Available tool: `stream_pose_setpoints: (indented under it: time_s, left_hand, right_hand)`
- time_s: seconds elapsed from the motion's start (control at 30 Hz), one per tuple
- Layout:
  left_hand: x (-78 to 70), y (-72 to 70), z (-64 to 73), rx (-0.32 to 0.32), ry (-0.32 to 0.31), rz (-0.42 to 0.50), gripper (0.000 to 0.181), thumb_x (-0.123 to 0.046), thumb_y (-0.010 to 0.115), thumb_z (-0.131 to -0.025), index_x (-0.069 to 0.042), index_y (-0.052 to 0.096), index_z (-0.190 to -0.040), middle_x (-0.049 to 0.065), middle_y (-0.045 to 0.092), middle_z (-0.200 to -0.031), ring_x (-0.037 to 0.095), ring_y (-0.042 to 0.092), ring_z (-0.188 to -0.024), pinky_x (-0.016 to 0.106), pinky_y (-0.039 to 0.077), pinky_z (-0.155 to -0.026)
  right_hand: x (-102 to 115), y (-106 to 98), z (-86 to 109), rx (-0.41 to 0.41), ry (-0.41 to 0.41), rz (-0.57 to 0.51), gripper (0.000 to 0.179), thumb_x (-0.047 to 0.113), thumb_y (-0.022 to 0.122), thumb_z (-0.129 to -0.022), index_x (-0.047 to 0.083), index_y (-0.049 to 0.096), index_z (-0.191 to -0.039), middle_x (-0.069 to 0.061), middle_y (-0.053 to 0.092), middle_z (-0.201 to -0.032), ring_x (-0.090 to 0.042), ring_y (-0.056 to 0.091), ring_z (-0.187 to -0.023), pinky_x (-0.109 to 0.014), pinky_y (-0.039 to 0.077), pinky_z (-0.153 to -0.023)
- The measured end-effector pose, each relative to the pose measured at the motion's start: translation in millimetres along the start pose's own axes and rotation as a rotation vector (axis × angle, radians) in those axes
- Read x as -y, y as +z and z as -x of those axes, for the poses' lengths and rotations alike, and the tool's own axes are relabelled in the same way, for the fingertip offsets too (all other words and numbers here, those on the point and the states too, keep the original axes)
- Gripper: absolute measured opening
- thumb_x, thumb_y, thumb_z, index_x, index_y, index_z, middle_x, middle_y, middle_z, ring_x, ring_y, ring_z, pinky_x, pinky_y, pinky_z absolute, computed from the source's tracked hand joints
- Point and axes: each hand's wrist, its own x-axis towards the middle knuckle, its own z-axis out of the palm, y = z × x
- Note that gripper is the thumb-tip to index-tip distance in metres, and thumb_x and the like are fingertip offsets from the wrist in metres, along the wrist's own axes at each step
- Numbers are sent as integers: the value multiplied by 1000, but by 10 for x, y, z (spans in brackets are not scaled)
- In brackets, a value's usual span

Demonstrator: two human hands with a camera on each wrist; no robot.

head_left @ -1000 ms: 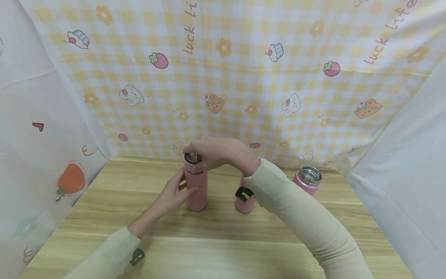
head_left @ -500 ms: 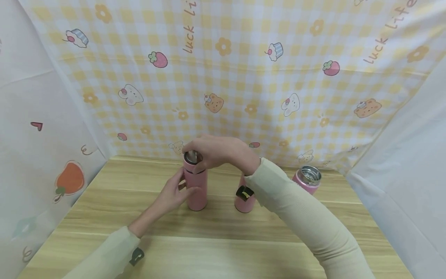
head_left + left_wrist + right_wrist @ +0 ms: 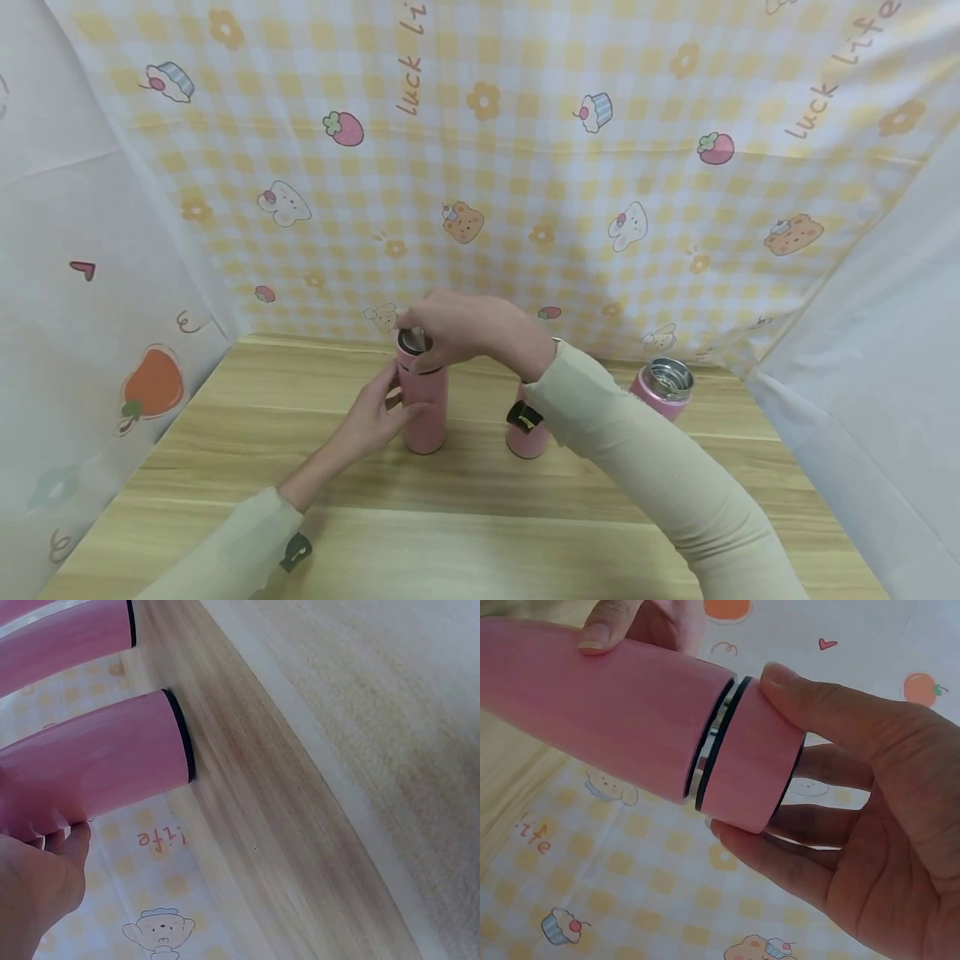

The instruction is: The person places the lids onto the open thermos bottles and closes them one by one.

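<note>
A pink thermos bottle (image 3: 424,417) stands upright on the wooden table. Its body is held from the left by my left hand (image 3: 378,408), thumb across the front and fingers behind. My right hand (image 3: 472,329) reaches over from the right and grips the bottle's pink lid (image 3: 754,754) around its side, thumb opposite the fingers. In the right wrist view, a narrow silver band (image 3: 705,761) shows between lid and body. The left wrist view has the bottle's black-edged base (image 3: 180,735) at the table, with my left fingers against the pink side.
A second pink thermos (image 3: 527,442) stands to the right, partly behind the right sleeve (image 3: 645,450). Farther right is a lidless pink thermos (image 3: 667,379) with a bare steel mouth. A checked cloth (image 3: 540,167) hangs behind the table (image 3: 480,550).
Both hands stay at the same bottle. The right hand has shifted slightly on the lid, and the band below the lid looks thinner and darker than a second ago.
</note>
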Motion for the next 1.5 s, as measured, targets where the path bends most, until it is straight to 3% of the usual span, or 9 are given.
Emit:
stream_pose_setpoints:
  time_s: [0.3, 0.5, 0.77, 0.9, 0.97, 1.07, 1.2, 1.3, 1.5]
  left_hand:
    - [-26, -6, 5, 13, -5, 1, 68, -10, 76, -93, -11, 41, -151, 13, 48, -148, 35, 49, -132, 47, 48, -103]
    - [-18, -5, 10, 8, -6, -2, 74, -9, 76, -93, -14, 37, -156, 13, 46, -150, 35, 49, -132, 47, 48, -103]
    - [-14, 6, 16, 2, 5, -6, 68, -4, 76, -92, -9, 42, -151, 16, 47, -148, 37, 47, -133, 51, 46, -105]
    - [-25, 9, 17, 4, 13, 3, 71, -3, 75, -92, -8, 39, -154, 17, 45, -150, 38, 44, -135, 51, 45, -105]
    - [-26, 8, 12, 2, 9, 3, 71, -3, 76, -92, -9, 40, -153, 16, 45, -151, 37, 45, -135, 50, 46, -105]
    - [-27, 5, 3, -2, -3, 0, 63, -5, 77, -91, -8, 46, -147, 14, 49, -146, 35, 48, -133, 48, 47, -104]
    - [-16, 3, -1, 3, -7, -4, 60, -8, 76, -93, -6, 45, -145, 15, 52, -142, 35, 50, -131, 49, 47, -103]
    - [-12, 5, 4, 7, 2, 1, 66, -8, 75, -94, -5, 39, -151, 18, 51, -143, 37, 50, -131, 50, 47, -103]
    - [-11, 7, 13, 4, 1, -8, 71, -11, 75, -95, -7, 36, -154, 18, 52, -142, 36, 51, -129, 53, 48, -103]
  right_hand:
    - [10, 21, -12, -43, 71, 9, 29, 31, 78, -92, 8, 68, -107, 2, 66, -89, -11, 63, -74, -22, 52, -62]
    - [33, 78, -18, -119, 132, 42, 39, 46, 79, -88, 10, 63, -93, 3, 63, -81, -9, 55, -65, -20, 46, -55]
    - [13, 138, 0, -198, 116, 85, 48, 55, 76, -87, 10, 59, -86, 2, 51, -71, -8, 43, -58, -19, 35, -50]
    - [-24, 162, 20, -211, 102, 67, 50, 58, 75, -87, 10, 61, -93, 2, 55, -74, -10, 49, -59, -20, 40, -51]
    - [-54, 168, 33, -200, 73, 42, 53, 58, 75, -87, 10, 65, -108, 1, 61, -80, -11, 55, -63, -21, 46, -55]
    - [-108, 162, 57, -170, -8, -6, 67, 54, 77, -87, 12, 60, -137, -3, 67, -112, -13, 63, -94, -23, 52, -76]
    - [-156, 128, 95, -129, -134, -62, 71, 32, 81, -90, 13, 49, -151, -7, 50, -147, -17, 49, -127, -24, 45, -98]
    - [-170, 108, 111, -108, -190, -84, 63, 12, 80, -90, 13, 53, -148, -7, 49, -147, -16, 50, -127, -22, 45, -97]
    - [-157, 112, 114, -85, -193, -78, 56, 0, 77, -90, 11, 60, -141, -4, 56, -141, -15, 53, -124, -21, 48, -93]
